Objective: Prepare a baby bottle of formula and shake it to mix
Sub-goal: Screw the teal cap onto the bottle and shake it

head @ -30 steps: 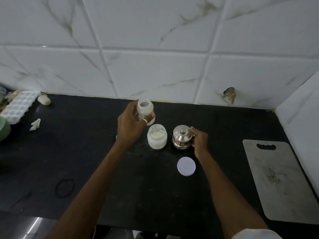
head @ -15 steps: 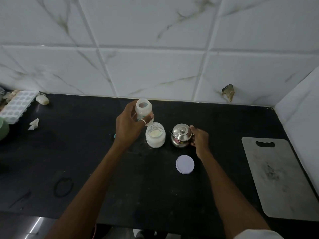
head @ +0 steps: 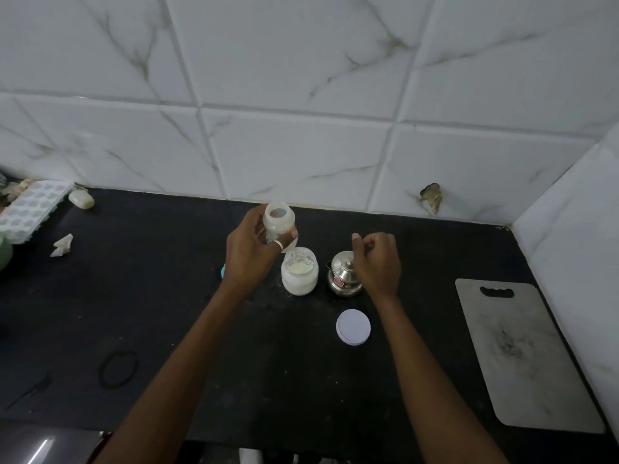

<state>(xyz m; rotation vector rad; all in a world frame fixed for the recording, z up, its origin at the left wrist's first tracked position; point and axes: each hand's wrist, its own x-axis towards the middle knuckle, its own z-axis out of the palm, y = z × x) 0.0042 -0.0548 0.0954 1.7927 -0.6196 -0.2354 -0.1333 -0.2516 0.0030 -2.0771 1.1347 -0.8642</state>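
Note:
My left hand (head: 249, 259) is shut on a small translucent baby bottle (head: 278, 222) with an open top, held above the black counter (head: 167, 313). Just right of that hand stands an open glass jar of pale formula powder (head: 299, 274). Its white round lid (head: 353, 327) lies flat nearer to me. A small steel pot with a knobbed lid (head: 341, 279) stands right of the jar. My right hand (head: 378, 262) hovers over the pot's right side with its fingers curled shut beside the knob; whether it touches the knob is unclear. A teal piece (head: 222, 272) peeks out from behind my left wrist.
A worn grey cutting board (head: 522, 356) lies at the right, by the side wall. An ice tray (head: 30, 209), a soap bar (head: 81, 199) and crumpled paper (head: 63, 245) sit at the far left. A black hair tie (head: 119, 368) lies front left.
My right hand has left the pot's side and risen over its lid with the fingers curled. My left hand and the bottle have hardly moved.

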